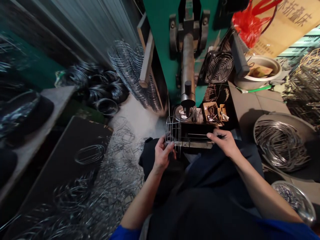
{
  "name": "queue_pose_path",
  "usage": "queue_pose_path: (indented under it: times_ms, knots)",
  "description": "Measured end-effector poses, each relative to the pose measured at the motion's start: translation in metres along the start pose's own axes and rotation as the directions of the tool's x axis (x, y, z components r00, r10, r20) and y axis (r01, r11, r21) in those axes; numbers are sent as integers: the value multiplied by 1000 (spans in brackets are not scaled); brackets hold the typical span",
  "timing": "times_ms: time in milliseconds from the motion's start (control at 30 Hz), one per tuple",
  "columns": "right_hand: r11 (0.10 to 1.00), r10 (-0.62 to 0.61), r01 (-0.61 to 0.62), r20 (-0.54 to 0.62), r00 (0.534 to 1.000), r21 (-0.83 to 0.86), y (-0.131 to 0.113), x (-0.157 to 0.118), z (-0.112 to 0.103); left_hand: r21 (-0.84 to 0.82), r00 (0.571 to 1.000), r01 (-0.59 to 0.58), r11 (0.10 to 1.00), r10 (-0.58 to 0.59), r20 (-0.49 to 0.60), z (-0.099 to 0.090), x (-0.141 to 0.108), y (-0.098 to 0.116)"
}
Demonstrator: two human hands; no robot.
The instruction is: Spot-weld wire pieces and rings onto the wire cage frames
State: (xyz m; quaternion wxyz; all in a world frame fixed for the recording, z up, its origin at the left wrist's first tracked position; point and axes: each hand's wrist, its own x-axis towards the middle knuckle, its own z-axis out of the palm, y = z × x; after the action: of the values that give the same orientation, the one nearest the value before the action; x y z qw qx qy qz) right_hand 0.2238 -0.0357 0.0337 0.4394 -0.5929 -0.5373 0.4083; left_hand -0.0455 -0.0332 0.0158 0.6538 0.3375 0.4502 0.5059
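Observation:
My left hand [163,154] is closed on a small wire frame [173,128], its thin bars standing upright in front of my knees. To the right, my right hand [223,141] pinches one end of a thin straight wire [197,134], which points left toward the frame. Just beyond both hands, the round metal arm [188,66] of a green machine [157,20] hangs with its tip above a round base [183,113]. My fingers hide part of the frame's lower edge.
Basins of bent wire [280,143] and small metal pieces [287,196] stand on the right. A fan [220,66] sits beside the machine. Wire rings [90,154] lie on a dark board at left, with loose wire pieces [120,173] over the floor. Stacked wire rings [127,63] lean behind.

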Motion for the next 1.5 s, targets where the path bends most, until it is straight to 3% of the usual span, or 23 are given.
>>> queue_pose_path:
  times_ms: [267, 733, 867, 1500]
  knots:
    - [997, -65, 68, 60, 996, -49, 2, 27, 10, 47, 999, -30, 998, 31, -21, 11, 12, -10]
    - [989, -111, 109, -15, 994, -102, 11, 52, 3, 6, 999, -37, 999, 38, -32, 26, 32, 0]
    - [989, -125, 119, -69, 990, -88, 2, 57, -5, -4, 999, -45, 999, 45, -25, 26, 38, 0]
    - [988, -124, 123, -2, 992, -92, -1, 64, 1, -20, 998, -68, 997, 68, -16, 32, 50, -1]
